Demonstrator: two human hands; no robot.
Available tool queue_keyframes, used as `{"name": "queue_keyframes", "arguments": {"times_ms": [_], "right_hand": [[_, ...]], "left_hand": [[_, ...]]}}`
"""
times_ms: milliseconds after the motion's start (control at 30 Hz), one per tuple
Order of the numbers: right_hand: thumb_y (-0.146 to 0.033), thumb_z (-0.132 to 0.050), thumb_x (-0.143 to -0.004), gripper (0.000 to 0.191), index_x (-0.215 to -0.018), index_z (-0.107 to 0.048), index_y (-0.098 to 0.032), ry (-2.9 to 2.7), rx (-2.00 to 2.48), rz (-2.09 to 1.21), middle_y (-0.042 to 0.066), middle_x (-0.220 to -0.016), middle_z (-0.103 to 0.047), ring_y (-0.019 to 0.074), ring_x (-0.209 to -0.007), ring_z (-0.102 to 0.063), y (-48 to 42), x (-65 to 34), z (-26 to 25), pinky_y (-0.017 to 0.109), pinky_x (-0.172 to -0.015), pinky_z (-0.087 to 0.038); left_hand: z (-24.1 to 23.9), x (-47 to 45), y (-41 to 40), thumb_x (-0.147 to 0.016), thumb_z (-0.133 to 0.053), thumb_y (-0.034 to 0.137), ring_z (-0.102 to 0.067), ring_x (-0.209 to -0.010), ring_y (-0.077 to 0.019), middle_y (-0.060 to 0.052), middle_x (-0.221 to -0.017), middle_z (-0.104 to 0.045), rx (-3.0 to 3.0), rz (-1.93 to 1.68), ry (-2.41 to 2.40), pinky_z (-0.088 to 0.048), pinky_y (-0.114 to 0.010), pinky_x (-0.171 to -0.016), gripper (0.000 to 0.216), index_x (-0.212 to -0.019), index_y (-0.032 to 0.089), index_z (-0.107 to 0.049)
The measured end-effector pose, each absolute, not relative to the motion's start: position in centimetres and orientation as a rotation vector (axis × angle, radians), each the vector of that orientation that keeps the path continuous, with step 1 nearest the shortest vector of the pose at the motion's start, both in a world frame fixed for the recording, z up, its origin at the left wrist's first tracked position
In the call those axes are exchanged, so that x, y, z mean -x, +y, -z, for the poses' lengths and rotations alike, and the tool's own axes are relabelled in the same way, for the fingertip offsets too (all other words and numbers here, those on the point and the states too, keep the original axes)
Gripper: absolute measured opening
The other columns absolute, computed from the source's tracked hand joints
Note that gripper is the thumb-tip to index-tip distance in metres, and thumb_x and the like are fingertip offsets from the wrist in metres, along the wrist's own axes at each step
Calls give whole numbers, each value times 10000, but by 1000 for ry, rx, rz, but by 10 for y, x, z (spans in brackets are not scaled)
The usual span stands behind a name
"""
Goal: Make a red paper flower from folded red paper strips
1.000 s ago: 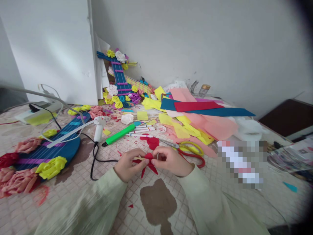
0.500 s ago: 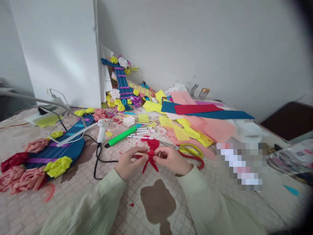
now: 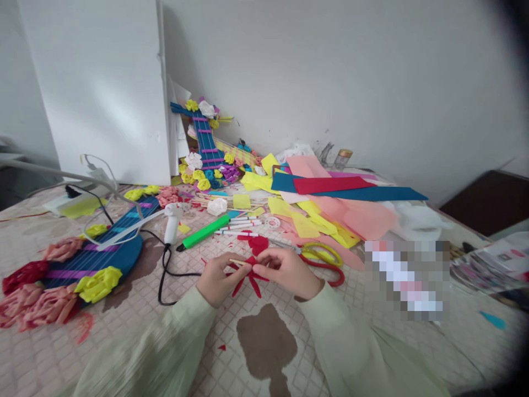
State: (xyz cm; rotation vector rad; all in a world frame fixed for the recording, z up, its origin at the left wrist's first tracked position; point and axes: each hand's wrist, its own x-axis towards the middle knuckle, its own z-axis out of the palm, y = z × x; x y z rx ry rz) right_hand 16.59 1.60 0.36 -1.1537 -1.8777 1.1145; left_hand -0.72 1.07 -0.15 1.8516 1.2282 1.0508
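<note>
Both my hands meet over the patterned cloth near the table's front. My left hand (image 3: 217,278) is closed in a pinch on a thin wooden stick (image 3: 238,262) wrapped in red paper petals (image 3: 248,274). My right hand (image 3: 287,270) is closed too, its fingertips pressing the same red paper piece from the right. The petals hang down between the two hands. Another red paper scrap (image 3: 258,244) lies just beyond them.
Scissors with yellow and red handles (image 3: 326,258) lie right of my hands. A white glue gun (image 3: 171,220) with black cord, a green marker (image 3: 204,231) and pens sit behind. A blue guitar-shaped craft (image 3: 95,251) with paper flowers lies left. Coloured paper sheets (image 3: 339,204) pile at back right.
The red petals have turned between my fingers and the stick's end now shows at my left fingertips. Both hands stayed in place; the view shifted slightly.
</note>
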Motion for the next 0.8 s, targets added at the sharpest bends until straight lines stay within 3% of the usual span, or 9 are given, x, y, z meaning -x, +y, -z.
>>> {"name": "queue_keyframes", "arguments": {"times_ms": [433,633,800], "right_hand": [[-280,-564,-699,144,-722,-611,-145,-1890,1193,-1003,22,-680,-614,119,-607,-538,13,-163,-8,215,-550,-420],[-289,-571,-691,236,-864,-627,-139,-1864,1189,-1051,32,-715,-621,129,-620,-540,13,-164,-7,223,-561,-424],[-263,-530,-723,158,-671,-616,-142,-1955,1144,-1018,-1,-612,-565,101,-564,-476,13,-164,-9,203,-509,-356]], "left_hand": [[7,10,10,-701,-567,259,-596,-697,-161,-64,-729,-660,-1894,-1115,1206,-470,-267,-664,140,-670,140,-634],[6,9,10,-708,-563,248,-592,-702,-161,-71,-731,-655,-1887,-1129,1149,-471,-270,-666,135,-678,138,-635],[4,9,9,-706,-561,238,-592,-706,-165,-71,-734,-655,-1910,-1117,1163,-467,-274,-668,128,-684,138,-638]]}}
